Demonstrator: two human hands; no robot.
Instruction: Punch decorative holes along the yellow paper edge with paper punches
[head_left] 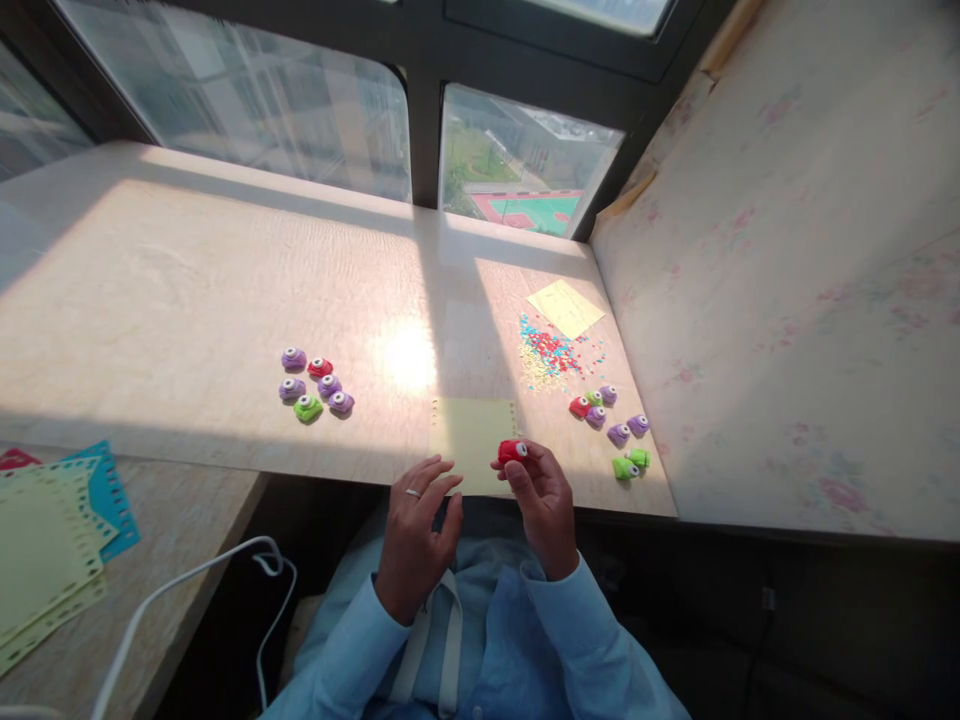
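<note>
Between the thumb and fingers of my right hand is a small red craft punch, held just above the right side of a pale yellow paper sheet. That sheet lies at the table's front edge, with small holes along its left and right sides. My left hand, with a ring on one finger, hovers at the sheet's lower left corner. Its fingers are apart and nothing is in them. Whether its fingertips touch the paper, I cannot tell.
Several purple, red and green punches stand to the left, and more punches to the right. Behind these lie paper bits and a yellow sheet. Punched coloured sheets and a white cable are at lower left. A wall bounds the right.
</note>
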